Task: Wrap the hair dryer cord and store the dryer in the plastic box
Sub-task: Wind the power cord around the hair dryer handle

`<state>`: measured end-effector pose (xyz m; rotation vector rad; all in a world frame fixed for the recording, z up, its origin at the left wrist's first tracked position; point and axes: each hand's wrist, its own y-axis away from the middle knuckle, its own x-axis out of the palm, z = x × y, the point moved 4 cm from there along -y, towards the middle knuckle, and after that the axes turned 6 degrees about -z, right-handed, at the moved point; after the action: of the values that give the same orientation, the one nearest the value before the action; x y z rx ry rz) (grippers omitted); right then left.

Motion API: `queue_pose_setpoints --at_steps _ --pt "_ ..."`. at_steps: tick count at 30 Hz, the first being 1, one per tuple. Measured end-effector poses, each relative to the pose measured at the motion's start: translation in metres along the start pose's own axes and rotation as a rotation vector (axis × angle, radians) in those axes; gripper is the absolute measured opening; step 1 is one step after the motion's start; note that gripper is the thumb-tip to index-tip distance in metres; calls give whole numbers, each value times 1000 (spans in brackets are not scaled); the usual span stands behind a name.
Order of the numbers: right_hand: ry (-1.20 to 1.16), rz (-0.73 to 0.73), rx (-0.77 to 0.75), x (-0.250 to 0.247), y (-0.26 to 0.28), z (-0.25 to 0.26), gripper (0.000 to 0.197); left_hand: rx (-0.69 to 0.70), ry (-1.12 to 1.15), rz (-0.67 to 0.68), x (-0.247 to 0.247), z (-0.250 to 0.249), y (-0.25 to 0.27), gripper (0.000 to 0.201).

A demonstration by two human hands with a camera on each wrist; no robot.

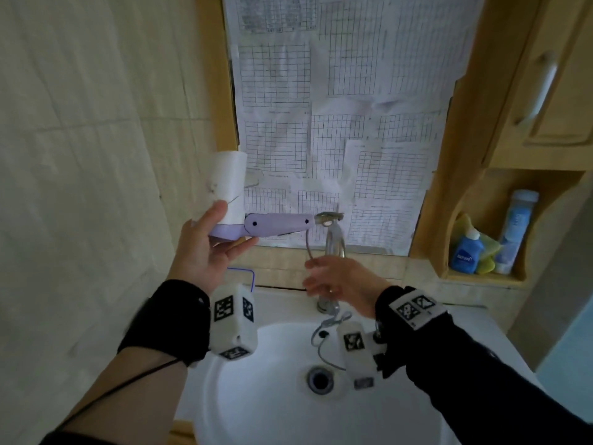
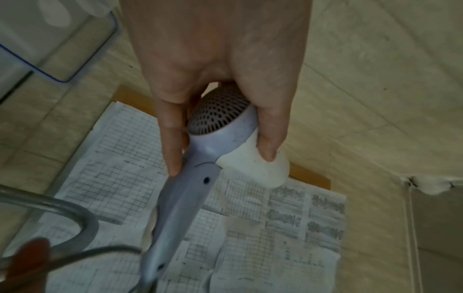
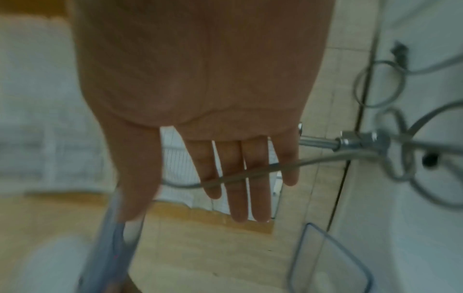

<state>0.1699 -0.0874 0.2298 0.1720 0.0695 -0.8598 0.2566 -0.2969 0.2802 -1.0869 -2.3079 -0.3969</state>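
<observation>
Left hand (image 1: 205, 248) grips hair dryer (image 1: 256, 220); cord (image 3: 250, 173) crosses right hand (image 3: 200, 99)

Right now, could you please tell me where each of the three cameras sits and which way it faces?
Head: worn on the head, looking forward and down at the white ceramic sink; both forearms, left hand and right hand show.
Left wrist: looks along the left hand at the lilac and white plastic hair dryer it holds.
Right wrist: looks along the right hand's straight fingers, which the thin grey cord crosses.
Shared: dryer, cord, gridded paper sheets.
</observation>
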Motion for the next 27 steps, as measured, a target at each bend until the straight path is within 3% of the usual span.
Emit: queue_pose_setpoints --at_steps 3,6,9,15,16,21,27 --pt "359 35 10 4 -5 -10 29 128 5 -88 -1 4 -5 67" --pt "528 68 4 -1 -10 -9 15 316 -143 -130 -1 -2 -9 50" --pt "662 1 -131 -10 -11 17 11 411 -326 -53 -2 -6 -13 52" --pt "605 -179 -368 -28 -17 80 10 286 -417 152 11 4 -12 57" --pt "590 -184 -376 -29 -20 86 6 261 -423 181 14 6 -11 57" --pt "574 -206 -410 -35 -29 107 24 116 -403 281 22 12 -7 45" --pt "626 -232 -320 -43 -37 87 26 -2 -261 245 -3 13 -7 54"
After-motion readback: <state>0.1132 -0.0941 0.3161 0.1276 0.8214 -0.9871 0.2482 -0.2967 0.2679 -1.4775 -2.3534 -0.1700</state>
